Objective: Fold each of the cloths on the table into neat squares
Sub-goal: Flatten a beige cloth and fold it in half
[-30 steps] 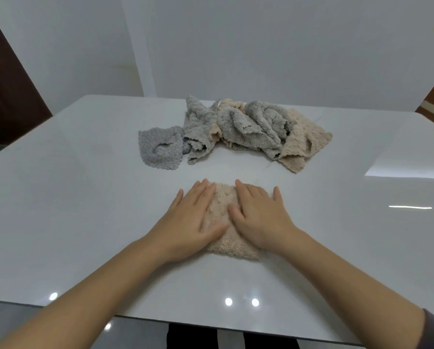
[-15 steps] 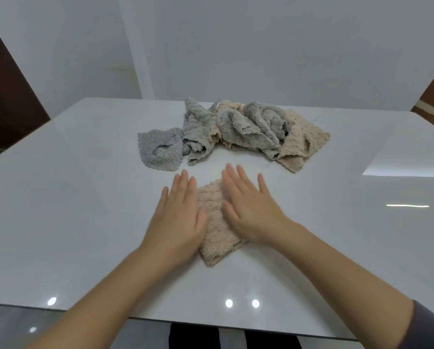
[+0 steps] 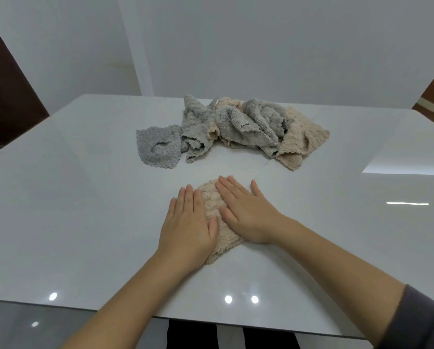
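Beige folded cloth (image 3: pixel 214 217) lies on the white table (image 3: pixel 85 210), turned diamond-wise, directly beneath both flat, released palms: left hand (image 3: pixel 188 227) on its left edge, right hand (image 3: pixel 246 212) across its right.

Left hand (image 3: pixel 188 224) and right hand (image 3: pixel 246 212) press flat on folded beige cloth (image 3: pixel 214 202).

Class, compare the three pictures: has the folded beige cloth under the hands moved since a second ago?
Yes. Against the near edge of the table, the beige cloth has turned anticlockwise and slid slightly left; a corner now points toward that edge.
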